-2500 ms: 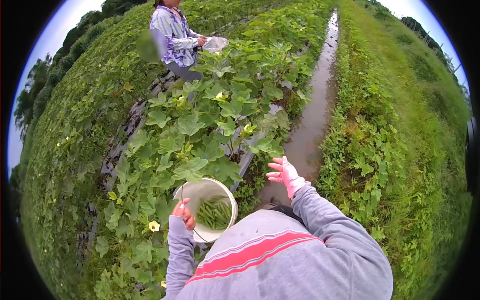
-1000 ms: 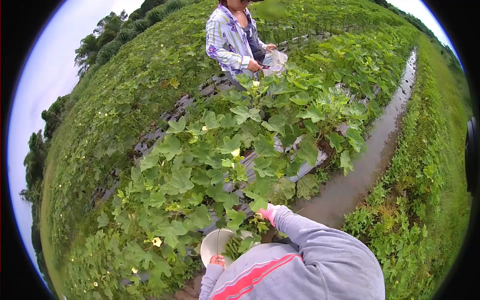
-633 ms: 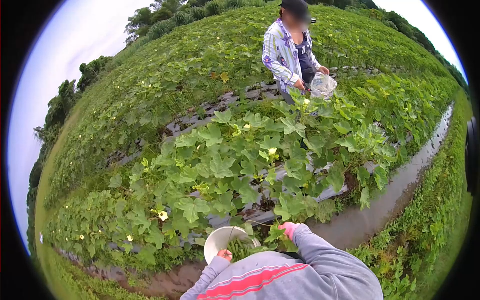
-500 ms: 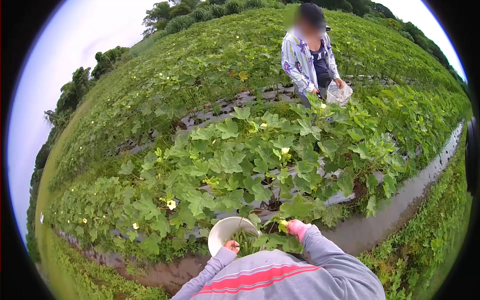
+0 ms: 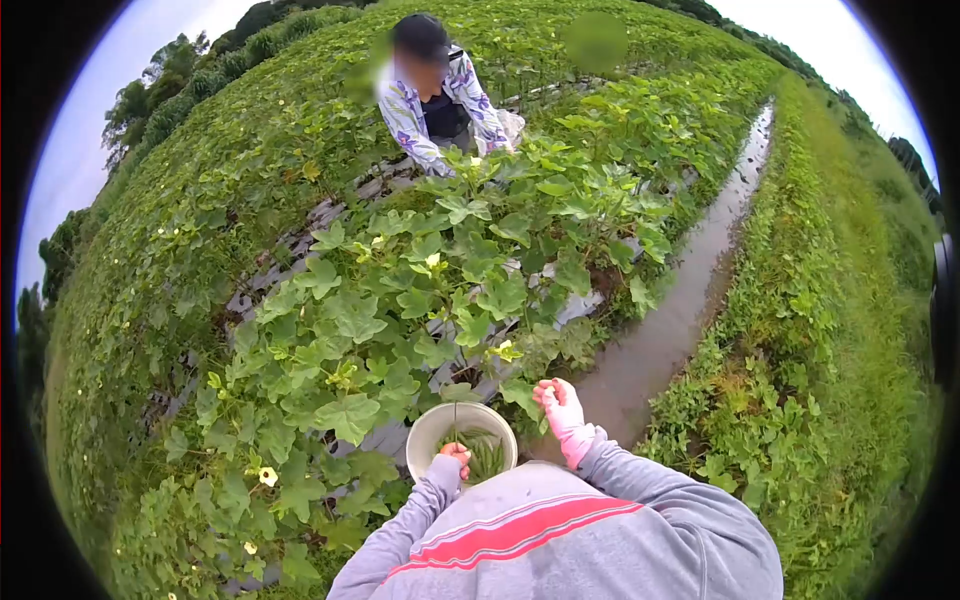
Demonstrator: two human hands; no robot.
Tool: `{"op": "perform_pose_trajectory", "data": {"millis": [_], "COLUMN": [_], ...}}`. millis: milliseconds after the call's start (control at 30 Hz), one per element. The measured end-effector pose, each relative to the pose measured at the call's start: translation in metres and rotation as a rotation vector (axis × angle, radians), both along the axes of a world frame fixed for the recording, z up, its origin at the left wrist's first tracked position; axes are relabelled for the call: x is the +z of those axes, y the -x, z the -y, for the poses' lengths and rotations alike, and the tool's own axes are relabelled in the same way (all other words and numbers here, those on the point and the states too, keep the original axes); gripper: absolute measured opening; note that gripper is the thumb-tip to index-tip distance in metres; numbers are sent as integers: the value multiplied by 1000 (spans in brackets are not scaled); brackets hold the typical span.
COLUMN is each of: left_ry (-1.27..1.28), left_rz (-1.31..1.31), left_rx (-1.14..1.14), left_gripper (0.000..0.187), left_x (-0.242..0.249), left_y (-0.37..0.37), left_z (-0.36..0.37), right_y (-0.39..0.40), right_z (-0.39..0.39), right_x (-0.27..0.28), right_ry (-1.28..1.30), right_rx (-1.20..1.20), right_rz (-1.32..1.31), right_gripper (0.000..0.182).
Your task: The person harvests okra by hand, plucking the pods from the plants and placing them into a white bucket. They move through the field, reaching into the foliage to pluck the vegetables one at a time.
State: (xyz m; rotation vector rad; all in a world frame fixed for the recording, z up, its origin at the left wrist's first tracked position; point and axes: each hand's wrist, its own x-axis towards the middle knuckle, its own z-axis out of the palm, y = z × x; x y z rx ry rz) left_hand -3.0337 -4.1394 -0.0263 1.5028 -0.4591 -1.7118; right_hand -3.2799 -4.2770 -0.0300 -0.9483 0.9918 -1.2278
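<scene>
Holding a round white plastic bucket (image 5: 428,430) close in front of the body, right beside the crop row, and showing inside it a loose heap of slender green pods (image 5: 486,452). Gripping its thin dark handle (image 5: 455,422) in the left hand (image 5: 456,458), with fingers curled, at the near side of the bucket. Hanging or resting on the ground: not possible to tell, with the base out of view.

Holding out the right hand (image 5: 562,408), covered in a pale pink glove (image 5: 572,440), to the right of the bucket and apart from its rim. Bending the fingers there; not possible to tell how far closed, or around what.

Wearing a grey long-sleeved sweatshirt (image 5: 620,565) with a broad red stripe (image 5: 520,537) across it. Facing broad-leaved green plants (image 5: 350,318) bearing pale yellow flowers (image 5: 268,477) with dark centres, and rooting through shiny silver-grey sheeting (image 5: 575,308).

Looking over these at another person in a purple-patterned white shirt (image 5: 408,125) and dark cap (image 5: 420,38), bending among the leaves beside a whitish translucent bag (image 5: 512,125). Having a muddy, water-filled furrow (image 5: 640,375) on the right, bordering a grassy green strip (image 5: 850,330).
</scene>
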Motion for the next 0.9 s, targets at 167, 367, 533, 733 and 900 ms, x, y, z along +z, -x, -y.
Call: {"op": "perform_pose_trajectory", "data": {"millis": [167,367,533,733,900], "left_ry": [-13,-110,-187,-115,-144], "left_rz": [-327,-317,-312,-272,-215], "left_rx": [122,193,260,425,415], "left_gripper": [13,6,7,15,10], "left_x": [25,4,-18,12,-24], "left_y": [11,-29,-64,-66,-89], "left_z": [19,-12,-33,-66,-94], "right_y": [-47,37,172,231,236], "right_z": [-58,-53,-117,-202,-181], "right_x": [1,16,-19,54,5], "right_ry": [-74,-67,-535,-990,-737], "right_rx": [237,28,133,734,104], "right_rz": [-208,-326,-849,-1571,-1265], "right_gripper": [60,53,52,70,66]}}
